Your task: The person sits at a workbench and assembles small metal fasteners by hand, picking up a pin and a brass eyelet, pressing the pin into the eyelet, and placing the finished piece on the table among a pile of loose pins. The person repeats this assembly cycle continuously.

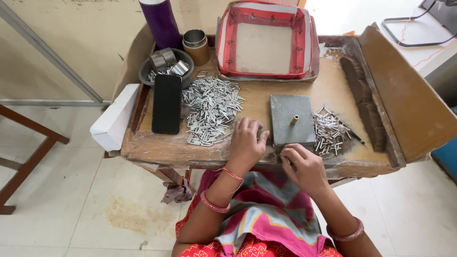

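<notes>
My left hand rests palm down on the wooden bench, fingers curled at the edge of a large heap of small metal tubes; whether it holds any is hidden. My right hand sits at the front edge of the bench with fingers pinched together near the corner of a grey stone block. A short brass peg stands upright on that block. A smaller pile of metal tubes lies right of the block.
A black phone lies left of the big heap. Behind it are a dark bowl with metal rings, a metal cup, a purple bottle and a red-rimmed tray. A brown brush lies at the right.
</notes>
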